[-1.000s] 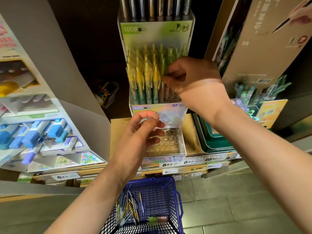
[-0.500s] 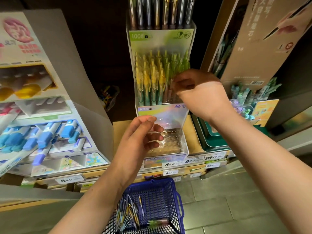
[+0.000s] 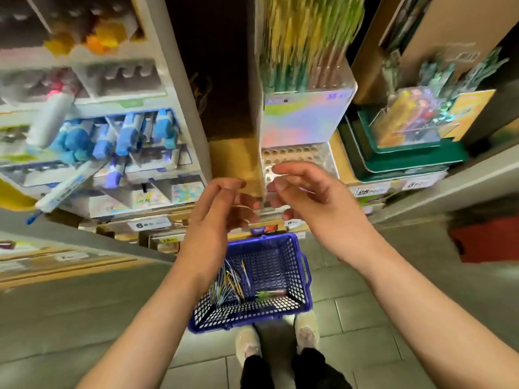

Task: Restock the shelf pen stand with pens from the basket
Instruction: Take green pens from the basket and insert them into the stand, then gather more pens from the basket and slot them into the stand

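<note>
The clear pen stand (image 3: 304, 122) stands on the shelf with yellow and green pens (image 3: 297, 46) upright in its upper tier, blurred. Its lower tray of holes (image 3: 297, 157) holds no pens. A blue mesh basket (image 3: 304, 279) sits on the floor below, with several pens (image 3: 229, 284) lying at its left and one green pen (image 3: 269, 293) at its bottom. My left hand (image 3: 216, 217) and my right hand (image 3: 314, 200) hover close together in front of the lower tray, above the basket, fingers loosely curled, holding nothing.
A white display of blue-capped markers (image 3: 112, 136) stands at the left. Green trays (image 3: 404, 158) with a clear box of small items sit at the right. Price tags (image 3: 146, 224) line the shelf edge. My shoes (image 3: 278, 341) stand behind the basket on grey floor tiles.
My right hand has left the pens in the upper tier and dropped down beside my left hand. The view has tilted down towards the basket.
</note>
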